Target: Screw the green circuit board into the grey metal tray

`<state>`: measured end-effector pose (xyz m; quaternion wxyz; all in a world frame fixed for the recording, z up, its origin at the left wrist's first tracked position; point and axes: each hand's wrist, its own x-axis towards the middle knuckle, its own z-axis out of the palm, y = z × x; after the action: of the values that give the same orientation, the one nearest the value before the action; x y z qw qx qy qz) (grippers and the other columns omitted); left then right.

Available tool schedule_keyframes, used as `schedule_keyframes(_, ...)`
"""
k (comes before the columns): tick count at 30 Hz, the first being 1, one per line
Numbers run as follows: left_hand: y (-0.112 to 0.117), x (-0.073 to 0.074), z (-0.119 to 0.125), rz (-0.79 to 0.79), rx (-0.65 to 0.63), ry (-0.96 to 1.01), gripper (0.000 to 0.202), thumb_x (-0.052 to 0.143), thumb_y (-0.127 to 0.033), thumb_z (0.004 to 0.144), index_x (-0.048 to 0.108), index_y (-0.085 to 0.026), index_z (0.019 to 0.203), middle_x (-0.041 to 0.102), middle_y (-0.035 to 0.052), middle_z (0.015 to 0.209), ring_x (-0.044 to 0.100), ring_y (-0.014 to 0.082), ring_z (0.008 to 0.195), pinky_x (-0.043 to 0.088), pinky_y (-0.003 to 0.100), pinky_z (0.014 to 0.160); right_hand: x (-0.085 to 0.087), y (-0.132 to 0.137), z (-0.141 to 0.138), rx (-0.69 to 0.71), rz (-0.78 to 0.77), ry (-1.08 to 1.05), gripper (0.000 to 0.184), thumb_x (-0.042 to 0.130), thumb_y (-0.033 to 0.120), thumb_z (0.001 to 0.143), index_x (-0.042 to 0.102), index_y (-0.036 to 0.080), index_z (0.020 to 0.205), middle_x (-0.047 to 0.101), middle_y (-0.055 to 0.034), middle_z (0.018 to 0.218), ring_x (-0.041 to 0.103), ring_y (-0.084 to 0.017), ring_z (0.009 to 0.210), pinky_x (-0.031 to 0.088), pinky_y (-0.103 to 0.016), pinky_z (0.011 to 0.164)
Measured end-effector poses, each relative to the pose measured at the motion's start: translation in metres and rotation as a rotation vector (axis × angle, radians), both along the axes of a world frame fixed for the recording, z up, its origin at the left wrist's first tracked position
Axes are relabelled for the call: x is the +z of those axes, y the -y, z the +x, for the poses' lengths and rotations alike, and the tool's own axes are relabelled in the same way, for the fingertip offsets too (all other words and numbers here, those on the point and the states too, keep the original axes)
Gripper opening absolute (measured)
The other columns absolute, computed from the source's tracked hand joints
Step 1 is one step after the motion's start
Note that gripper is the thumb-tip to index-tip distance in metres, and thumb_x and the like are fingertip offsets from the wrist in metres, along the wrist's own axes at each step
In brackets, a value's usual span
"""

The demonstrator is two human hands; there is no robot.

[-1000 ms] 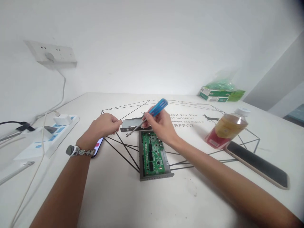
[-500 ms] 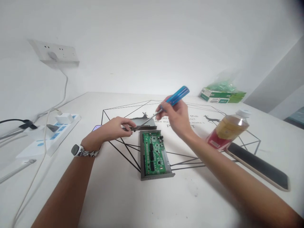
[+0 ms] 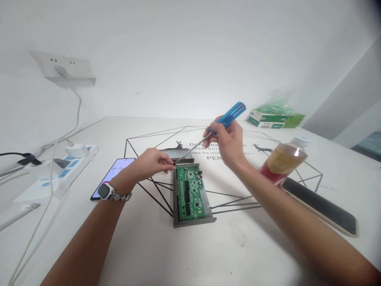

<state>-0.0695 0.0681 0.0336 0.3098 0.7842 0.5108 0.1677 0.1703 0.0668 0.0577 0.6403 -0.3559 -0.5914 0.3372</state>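
Note:
My right hand (image 3: 228, 139) grips a screwdriver (image 3: 229, 115) with a clear blue handle, its metal shaft slanting down to the left. The screwdriver's tip meets the fingertips of my left hand (image 3: 153, 163), which are pinched together. Whatever sits between those fingers is too small to make out. Both are over the far left corner of a grey metal tray holding a green circuit board (image 3: 193, 194). Just behind it lies a flat grey metal cover (image 3: 181, 155), partly hidden by my left hand.
A lit phone (image 3: 110, 174) lies beside my left wrist. To the left stands a white power strip (image 3: 71, 171) with cables. On the right are a drink bottle (image 3: 282, 161) and a dark phone (image 3: 320, 204). Green-and-white boxes (image 3: 268, 118) sit near the wall.
My left fingers have moved right and slightly down, to the tray's far left corner. The screwdriver and right hand have shifted right too. More of the lit phone shows now.

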Motion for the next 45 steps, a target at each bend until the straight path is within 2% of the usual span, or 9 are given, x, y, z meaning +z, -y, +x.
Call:
schedule_keyframes(7,-0.004,-0.006,0.001,0.015,0.003,0.007,0.031,0.072,-0.049,0.082,0.079,-0.019,0.082,0.075,0.0052,0.075,0.058,0.0154,0.060,0.036,0.026,0.050,0.000,0.000,0.001,0.013,0.014,-0.030,0.018,0.062,0.033,0.089,0.046,0.025,0.085,0.063,0.0027,0.070,0.059,-0.013,0.047,0.052,-0.033,0.050)
schedule_keyframes(14,-0.007,-0.013,0.004,0.055,-0.040,0.061,0.031,0.072,-0.050,0.084,0.080,-0.020,0.084,0.078,0.0047,0.078,0.070,0.0196,0.074,0.049,0.028,0.064,0.000,-0.001,0.001,-0.001,0.064,-0.063,0.021,0.065,0.035,0.091,0.047,0.025,0.087,0.064,0.0039,0.068,0.059,-0.011,0.045,0.051,-0.029,0.046)
schedule_keyframes(19,-0.008,-0.022,0.012,0.052,-0.068,0.176,0.028,0.070,-0.046,0.087,0.078,-0.019,0.081,0.079,0.0048,0.081,0.073,0.0201,0.077,0.055,0.031,0.072,0.004,0.000,0.005,0.013,0.090,0.019,0.018,0.063,0.033,0.095,0.047,0.025,0.090,0.064,0.0042,0.069,0.059,-0.011,0.047,0.053,-0.029,0.048)
schedule_keyframes(23,-0.005,-0.031,0.025,0.057,-0.068,0.302,0.025,0.070,-0.042,0.089,0.077,-0.019,0.083,0.080,0.0048,0.085,0.075,0.0192,0.079,0.058,0.032,0.079,0.014,0.002,0.015,0.096,0.133,0.095,0.017,0.062,0.032,0.096,0.049,0.024,0.088,0.065,0.0023,0.070,0.061,-0.012,0.050,0.053,-0.030,0.050)
schedule_keyframes(26,-0.003,-0.038,0.034,0.085,-0.063,0.327,0.023,0.070,-0.040,0.090,0.078,-0.019,0.085,0.080,0.0050,0.085,0.075,0.0193,0.080,0.057,0.032,0.079,0.023,0.006,0.022,0.127,0.126,0.184,0.017,0.062,0.032,0.097,0.050,0.024,0.088,0.066,0.0006,0.071,0.062,-0.013,0.051,0.054,-0.032,0.052)
schedule_keyframes(29,-0.003,-0.042,0.044,0.168,-0.069,0.296,0.021,0.069,-0.039,0.090,0.079,-0.020,0.088,0.080,0.0050,0.089,0.074,0.0199,0.082,0.057,0.033,0.078,0.027,0.009,0.024,0.094,0.115,0.282,0.017,0.061,0.036,0.098,0.050,0.024,0.093,0.067,-0.0001,0.073,0.064,-0.014,0.055,0.054,-0.032,0.053)
schedule_keyframes(35,-0.015,-0.053,0.064,0.378,-0.051,0.329,0.016,0.068,-0.033,0.091,0.078,-0.021,0.094,0.080,0.0037,0.095,0.072,0.0196,0.086,0.056,0.033,0.084,0.015,0.002,0.021,0.022,0.114,0.477,0.024,0.057,0.047,0.099,0.050,0.024,0.098,0.069,-0.0012,0.076,0.064,-0.016,0.060,0.052,-0.033,0.053)
schedule_keyframes(40,-0.026,-0.066,0.073,0.409,-0.059,0.303,0.016,0.068,-0.033,0.090,0.078,-0.020,0.088,0.079,0.0038,0.090,0.071,0.0206,0.083,0.054,0.033,0.081,0.007,-0.007,0.022,-0.001,0.086,0.557,0.023,0.056,0.044,0.100,0.047,0.024,0.094,0.069,-0.0014,0.075,0.066,-0.016,0.063,0.050,-0.033,0.056)
schedule_keyframes(45,-0.029,-0.071,0.073,0.376,-0.068,0.298,0.021,0.066,-0.037,0.093,0.078,-0.020,0.088,0.079,0.0033,0.091,0.071,0.0221,0.085,0.053,0.034,0.081,0.003,-0.011,0.021,-0.004,0.084,0.584,0.019,0.054,0.041,0.101,0.049,0.023,0.095,0.070,-0.0021,0.077,0.066,-0.017,0.066,0.050,-0.035,0.061)
